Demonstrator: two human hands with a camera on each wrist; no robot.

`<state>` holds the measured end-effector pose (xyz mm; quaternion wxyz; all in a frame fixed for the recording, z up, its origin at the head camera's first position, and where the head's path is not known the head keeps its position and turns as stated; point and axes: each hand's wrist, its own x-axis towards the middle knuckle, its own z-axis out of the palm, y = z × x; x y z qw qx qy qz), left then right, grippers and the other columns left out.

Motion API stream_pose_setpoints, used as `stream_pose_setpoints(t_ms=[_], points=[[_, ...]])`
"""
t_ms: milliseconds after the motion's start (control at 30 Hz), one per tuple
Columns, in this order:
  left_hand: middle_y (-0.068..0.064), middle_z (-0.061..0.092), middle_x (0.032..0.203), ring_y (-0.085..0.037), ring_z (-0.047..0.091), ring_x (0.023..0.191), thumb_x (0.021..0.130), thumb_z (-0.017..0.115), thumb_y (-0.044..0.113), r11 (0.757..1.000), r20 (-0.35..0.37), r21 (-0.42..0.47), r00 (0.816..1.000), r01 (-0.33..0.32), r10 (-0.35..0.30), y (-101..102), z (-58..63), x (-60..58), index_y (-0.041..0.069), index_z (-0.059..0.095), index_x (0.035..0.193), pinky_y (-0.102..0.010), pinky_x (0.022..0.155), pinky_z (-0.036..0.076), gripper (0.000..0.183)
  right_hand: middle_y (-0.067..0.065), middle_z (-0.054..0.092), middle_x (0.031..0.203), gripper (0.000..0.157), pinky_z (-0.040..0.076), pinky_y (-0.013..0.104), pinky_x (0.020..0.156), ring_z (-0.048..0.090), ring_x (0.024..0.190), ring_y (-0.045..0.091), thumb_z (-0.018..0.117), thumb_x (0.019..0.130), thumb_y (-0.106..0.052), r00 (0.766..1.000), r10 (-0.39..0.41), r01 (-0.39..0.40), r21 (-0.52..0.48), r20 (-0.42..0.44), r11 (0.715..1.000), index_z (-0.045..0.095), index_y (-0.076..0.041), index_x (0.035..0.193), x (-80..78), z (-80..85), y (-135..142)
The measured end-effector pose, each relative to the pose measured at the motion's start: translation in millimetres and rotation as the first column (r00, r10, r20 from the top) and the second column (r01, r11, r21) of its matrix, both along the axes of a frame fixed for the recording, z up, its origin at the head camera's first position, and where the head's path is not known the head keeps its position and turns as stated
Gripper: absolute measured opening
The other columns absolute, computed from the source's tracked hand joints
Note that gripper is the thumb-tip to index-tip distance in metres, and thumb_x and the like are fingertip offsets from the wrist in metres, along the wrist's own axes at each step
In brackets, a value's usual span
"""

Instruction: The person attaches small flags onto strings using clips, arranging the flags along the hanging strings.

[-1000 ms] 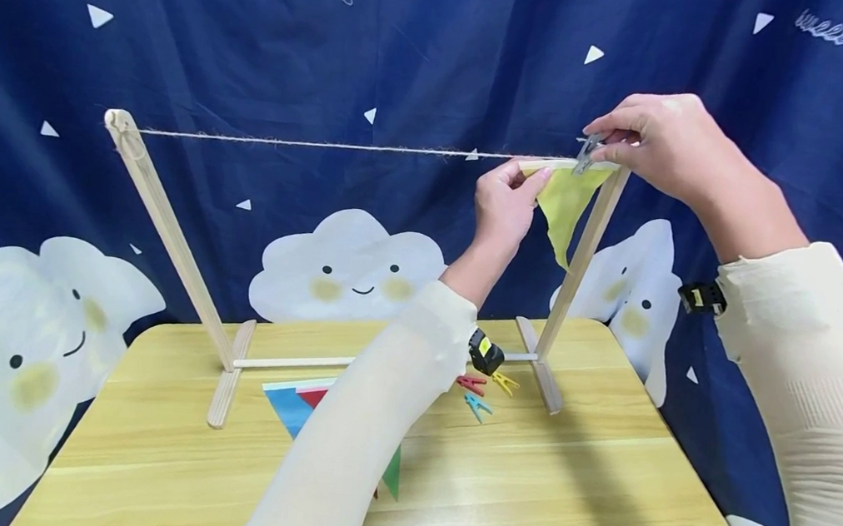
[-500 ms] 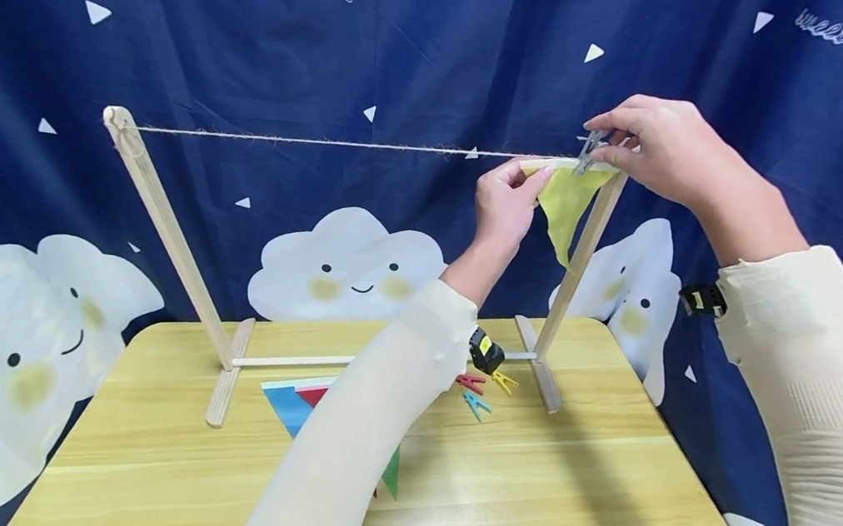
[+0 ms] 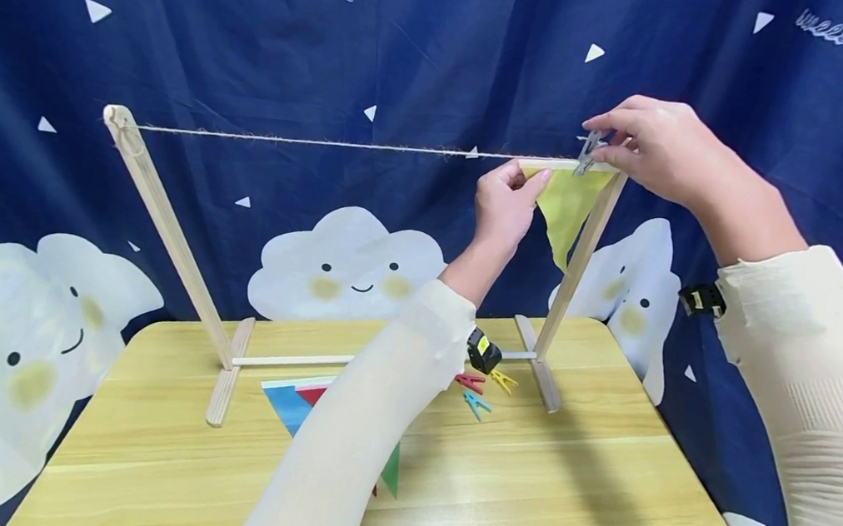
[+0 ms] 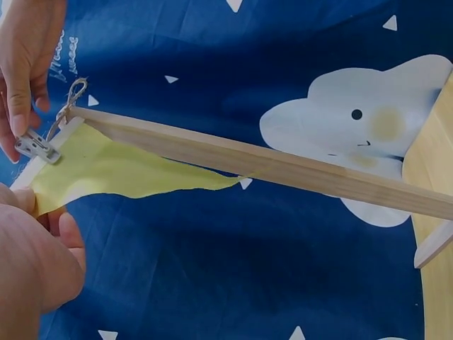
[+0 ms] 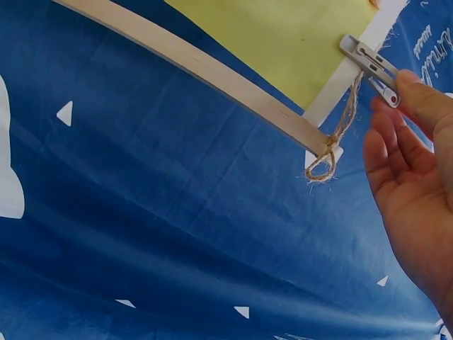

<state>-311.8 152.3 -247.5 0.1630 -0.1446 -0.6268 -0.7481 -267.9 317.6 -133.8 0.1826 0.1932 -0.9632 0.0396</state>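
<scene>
A yellow triangular pennant [image 3: 567, 213] with a white top band hangs at the right end of a twine line [image 3: 326, 144]. My left hand [image 3: 505, 205] pinches the left end of that band between thumb and fingers, right at the twine. My right hand [image 3: 654, 141] pinches a grey clothespin [image 5: 371, 65] by its handle end. In the right wrist view the clothespin's nose lies over the white band and the pennant's upper edge. The left wrist view shows the pennant's tip [image 4: 233, 183] beside the right wooden post [image 4: 283, 159].
The wooden stand has a left post [image 3: 168, 232] and a low crossbar [image 3: 292, 361]. Red [image 3: 470, 382], yellow [image 3: 504, 381] and blue clothespins [image 3: 477, 405] lie on the table [image 3: 558, 509]. Blue [image 3: 288, 406], red and green pennants [image 3: 391, 471] lie partly under my left forearm.
Both hands keep nearly the same place and grip. The clothespin stays over the band, and the pennant's lower part has swung and flattened slightly.
</scene>
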Motion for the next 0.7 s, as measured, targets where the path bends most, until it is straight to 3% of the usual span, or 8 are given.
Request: stream_pose_setpoints(t_ms=[367, 700], points=[[-0.003, 0.070, 0.078, -0.003, 0.052, 0.065, 0.093, 0.077, 0.012, 0.999, 0.002, -0.050, 1.000, -0.018, 0.018, -3, -2.1, -0.6, 0.002, 0.078, 0.100, -0.015, 0.059, 0.042, 0.013, 0.025, 0.060, 0.133, 0.046, 0.052, 0.059, 0.100, 0.060, 0.117, 0.041, 0.064, 0.102, -0.011, 1.000, 0.022, -0.022, -0.045, 0.001, 0.999, 0.055, -0.002, 0.146, 2.2, -3.2, -1], [-0.010, 0.078, 0.101, -0.004, 0.065, 0.082, 0.094, 0.077, 0.015, 0.995, -0.019, -0.091, 0.999, 0.030, -0.032, -17, -2.3, -3.2, 0.005, 0.077, 0.112, -0.012, 0.072, 0.050, 0.021, 0.026, 0.055, 0.143, 0.056, 0.046, 0.061, 0.106, 0.055, 0.125, 0.044, 0.064, 0.103, -0.016, 1.000, -0.014, 0.015, -0.097, 0.013, 0.995, 0.045, -0.004, 0.154, 4.8, -7.1, 1]])
